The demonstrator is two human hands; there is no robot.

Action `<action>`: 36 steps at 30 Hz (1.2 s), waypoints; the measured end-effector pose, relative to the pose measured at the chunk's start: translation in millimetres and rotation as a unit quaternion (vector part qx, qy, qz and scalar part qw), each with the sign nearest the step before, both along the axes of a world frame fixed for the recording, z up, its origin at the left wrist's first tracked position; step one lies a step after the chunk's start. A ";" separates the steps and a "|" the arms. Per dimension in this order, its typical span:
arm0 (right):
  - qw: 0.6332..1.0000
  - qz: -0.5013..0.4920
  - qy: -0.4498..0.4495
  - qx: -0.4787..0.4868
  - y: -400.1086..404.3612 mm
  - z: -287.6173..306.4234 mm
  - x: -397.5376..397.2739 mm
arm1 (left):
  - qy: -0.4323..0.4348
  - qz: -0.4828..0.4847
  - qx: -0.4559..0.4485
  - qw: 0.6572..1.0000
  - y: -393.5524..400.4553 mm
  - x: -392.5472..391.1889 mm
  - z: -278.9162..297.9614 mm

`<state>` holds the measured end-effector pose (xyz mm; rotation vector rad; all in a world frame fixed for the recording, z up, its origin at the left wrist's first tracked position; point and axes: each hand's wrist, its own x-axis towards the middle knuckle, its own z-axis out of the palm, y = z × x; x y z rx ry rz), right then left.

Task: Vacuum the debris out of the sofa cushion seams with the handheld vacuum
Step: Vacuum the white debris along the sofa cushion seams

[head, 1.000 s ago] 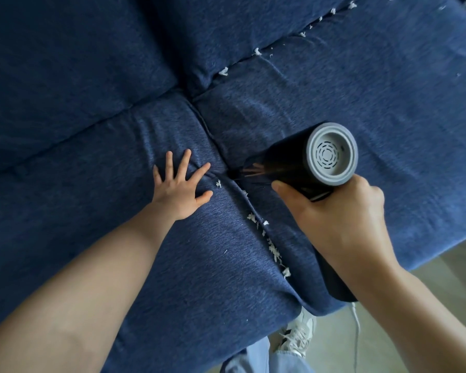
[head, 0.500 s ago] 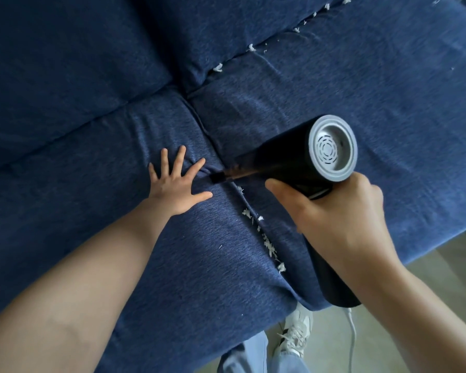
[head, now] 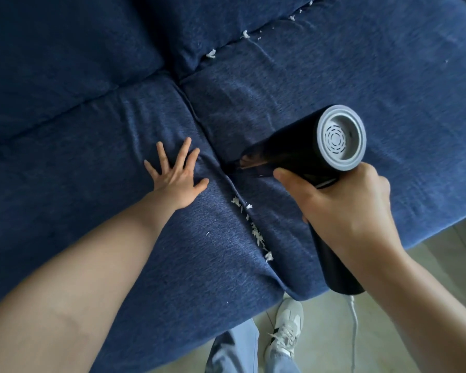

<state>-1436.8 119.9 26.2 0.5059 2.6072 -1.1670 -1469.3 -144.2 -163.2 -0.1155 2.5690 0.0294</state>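
1. Sofa [head: 388, 76], dark blue, filling most of the view; two seat cushions side by side, back cushions at the far edge.
2. Seam between the seat cushions [head: 256, 232], long axis running from far-left to near-right, ending at the sofa's front edge just above a white shoe [head: 285, 335] on the floor.
3. Handheld vacuum [head: 307, 152], black barrel with a grey vented end cap, lying right of the seam, nozzle tip pointing left and down into the seam at about its middle.
4. Right hand [head: 345, 200] closed round the vacuum's handle, thumb forward along the barrel; nearer of the two hands to the remaining debris.
5. Left hand [head: 176, 179] holding nothing, fingers spread flat on the left cushion, just beside the seam and level with the nozzle; likely pressing the cushion to open the gap.
6. Debris in the seat seam [head: 256, 232], white flecks strung along the seam, near and right of the nozzle, towards the front edge.
7. More white bits [head: 211, 53] in the far seam under the back cushion, well apart from both hands.
8. Likely next: nozzle drawn along the seam's axis, nearward.
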 end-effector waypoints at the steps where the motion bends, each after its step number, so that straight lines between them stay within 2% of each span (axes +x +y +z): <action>1: 1.000 0.000 0.003 -0.001 1.1 -0.7 1.6 | -0.002 -0.009 0.010 1.000 2.3 -0.2 0.8; 6: 0.999 -0.008 0.034 0.002 6.7 -1.3 12.6 | -0.009 -0.057 0.019 0.998 13.1 9.3 2.1; 14: 1.000 -0.016 0.010 -0.004 -0.1 -11.4 15.4 | 0.014 -0.066 0.005 0.998 4.8 21.6 -6.4; 23: 1.000 -0.007 -0.021 0.016 5.2 -1.2 13.5 | -0.019 -0.071 -0.027 0.997 7.4 22.2 -6.9; 28: 0.999 -0.009 0.025 0.028 10.4 0.4 19.5 | -0.020 -0.071 -0.033 0.997 10.3 22.9 -7.8; 32: 0.999 0.002 -0.009 0.032 9.5 2.1 26.7 | -0.030 -0.071 -0.034 0.996 11.2 24.4 -5.8; 36: 0.999 -0.010 0.038 0.015 13.9 10.3 33.7 | -0.033 -0.075 -0.031 0.996 10.9 27.4 -1.4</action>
